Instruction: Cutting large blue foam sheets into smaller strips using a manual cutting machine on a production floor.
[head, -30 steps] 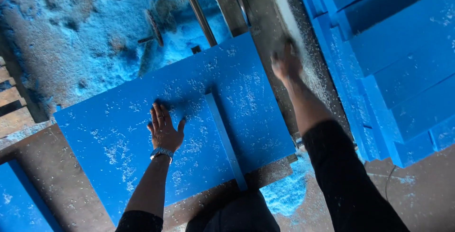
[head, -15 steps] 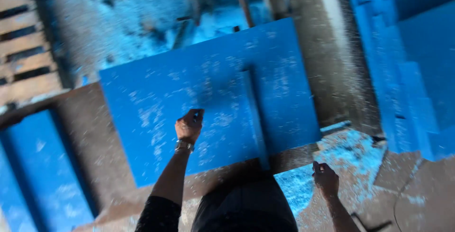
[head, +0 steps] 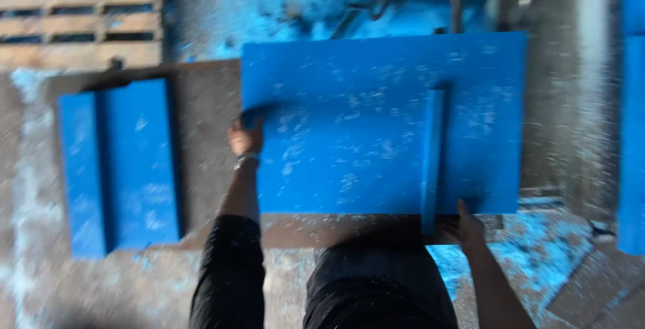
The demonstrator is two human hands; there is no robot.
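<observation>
Hands on the big blue board: left hand [head: 245, 137] curled around its left edge, fingers gripping; right hand [head: 465, 225] at the near edge beside the foot of the strip, looks loosely open against it, grip too blurred to call. Wristband on the left wrist. Black sleeves and dark trousers at bottom of view.

Blue board [head: 349, 121] flat on the brown tabletop [head: 201, 134], dusted with pale shavings. Narrow blue strip [head: 432, 154] lying on it, running near to far, right of centre, near end at the board's near edge.

Likely step: squaring or shifting the board on the tabletop. Next move probably needs both hands gripping opposite edges, strip kept from sliding.

Left, apart from the board: two smaller blue panels [head: 121, 168] side by side. More blue sheets [head: 631, 134] at the right edge. Blue dust [head: 537, 255] on the floor at near right. Far left: wooden pallet [head: 80, 13]. No packages, labels or signs visible.
</observation>
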